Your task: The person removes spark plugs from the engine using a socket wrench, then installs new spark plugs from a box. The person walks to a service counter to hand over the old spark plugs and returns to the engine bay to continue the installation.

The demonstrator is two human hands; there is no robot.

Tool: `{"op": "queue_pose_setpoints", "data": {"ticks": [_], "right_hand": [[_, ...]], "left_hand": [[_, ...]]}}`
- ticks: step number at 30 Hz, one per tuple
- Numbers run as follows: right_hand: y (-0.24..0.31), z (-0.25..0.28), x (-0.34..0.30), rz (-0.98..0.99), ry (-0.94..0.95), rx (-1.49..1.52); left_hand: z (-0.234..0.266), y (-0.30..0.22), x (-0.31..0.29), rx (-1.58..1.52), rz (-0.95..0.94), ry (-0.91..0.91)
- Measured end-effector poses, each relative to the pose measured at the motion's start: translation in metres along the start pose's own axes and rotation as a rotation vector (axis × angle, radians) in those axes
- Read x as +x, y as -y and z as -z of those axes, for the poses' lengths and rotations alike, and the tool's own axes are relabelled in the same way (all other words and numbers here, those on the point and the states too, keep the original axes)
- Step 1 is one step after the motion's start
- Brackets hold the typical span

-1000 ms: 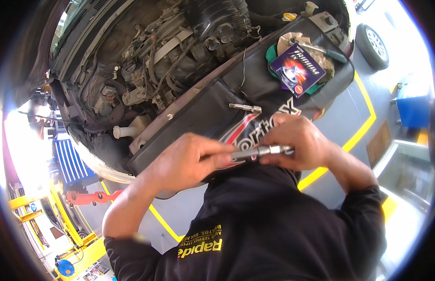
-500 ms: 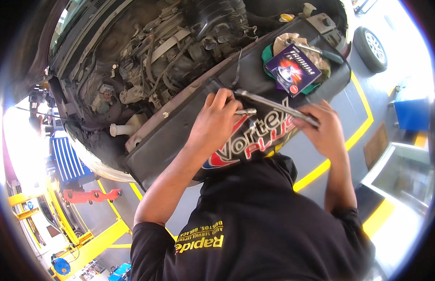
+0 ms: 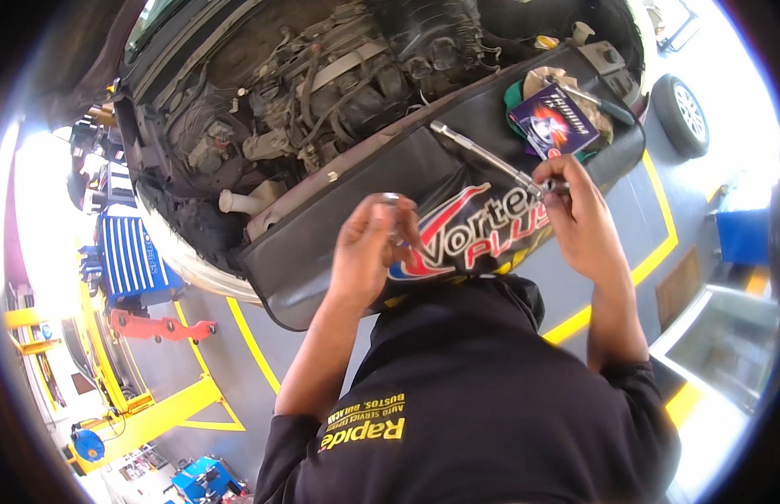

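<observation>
My left hand is raised over the near part of the black fender cover, its fingers closed on a small silver socket. Only the socket's upper end shows above the fingertips. My right hand pinches the near end of a long chrome extension bar. From there the bar slants to the far left over the cover, its free end pointing at the engine bay. The two hands are apart, and bar and socket do not touch.
An engine bay lies open beyond the cover. On the cover's right, a purple spark plug box rests on rags, beside a dark-handled tool. A wheel lies right of the car. A red-armed, yellow lift stands left.
My hands have moved apart. The socket has turned upright in my left hand, and the bar now slants more steeply, held nearer its end. The whole view has shifted a little.
</observation>
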State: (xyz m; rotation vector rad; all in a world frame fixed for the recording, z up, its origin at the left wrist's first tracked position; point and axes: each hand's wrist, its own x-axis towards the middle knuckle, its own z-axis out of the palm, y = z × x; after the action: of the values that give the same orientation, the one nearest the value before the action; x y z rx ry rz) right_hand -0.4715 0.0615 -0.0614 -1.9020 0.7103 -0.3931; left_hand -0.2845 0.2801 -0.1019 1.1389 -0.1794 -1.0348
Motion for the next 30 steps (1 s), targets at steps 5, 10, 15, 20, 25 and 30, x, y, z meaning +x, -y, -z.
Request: {"op": "queue_pose_setpoints", "data": {"ticks": [5, 10, 15, 20, 25, 30], "right_hand": [[0.034, -0.019, 0.001, 0.112, 0.354, 0.089], [0.026, -0.037, -0.010, 0.466, 0.335, -0.138], [0.030, -0.038, -0.001, 0.487, 0.340, -0.146], [0.042, -0.047, 0.003, 0.329, 0.485, -0.132], [0.051, -0.069, 0.019, 0.169, 0.546, -0.015], [0.055, -0.095, 0.044, -0.014, 0.691, -0.021]], "left_hand": [[-0.025, -0.005, -0.014, 0.719, -0.082, 0.174], [-0.032, -0.018, -0.019, 0.829, -0.072, 0.221], [-0.020, -0.023, -0.025, 0.823, -0.156, 0.259], [-0.009, -0.031, -0.020, 0.942, -0.306, 0.347], [0.006, -0.038, -0.007, 1.047, -0.512, 0.235], [0.042, -0.045, 0.015, 0.959, -0.284, 0.379]]}}
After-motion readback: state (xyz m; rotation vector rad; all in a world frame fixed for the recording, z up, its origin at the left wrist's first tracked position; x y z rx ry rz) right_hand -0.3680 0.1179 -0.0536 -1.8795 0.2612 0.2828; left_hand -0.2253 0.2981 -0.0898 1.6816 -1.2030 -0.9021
